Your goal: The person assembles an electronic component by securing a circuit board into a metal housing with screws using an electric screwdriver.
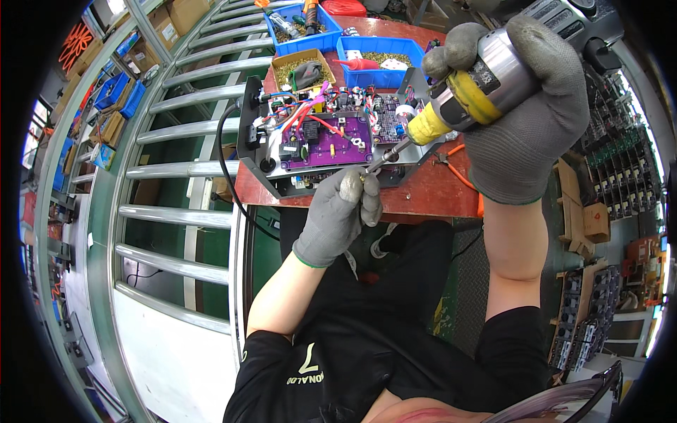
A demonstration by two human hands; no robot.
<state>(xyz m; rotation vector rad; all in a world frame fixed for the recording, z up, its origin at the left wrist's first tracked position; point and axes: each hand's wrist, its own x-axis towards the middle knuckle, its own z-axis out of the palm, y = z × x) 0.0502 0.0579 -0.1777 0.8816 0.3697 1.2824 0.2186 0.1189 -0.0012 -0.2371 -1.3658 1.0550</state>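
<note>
My right hand (532, 116), in a grey glove, is wrapped round a power screwdriver (493, 70) with a silver body and yellow tape on its nose. The tool tilts down to the left, and its long bit (389, 156) reaches the fingertips of my left hand (337, 215). That gloved hand is closed in a pinch at the bit's tip, on what looks like a small brass-coloured screw (364, 178). Just beyond lies an open metal chassis (254, 141) holding a purple circuit board (338, 144), with red, blue and pink wires over it.
The chassis rests on a red worktable (437, 201). Behind it stand a cardboard box of screws (278, 63), a blue bin of screws (381, 44) and a blue tool bin (321, 39). Orange-handled pliers (458, 169) lie right. A roller conveyor (176, 173) runs left; racked circuit boards (620, 155) stand far right.
</note>
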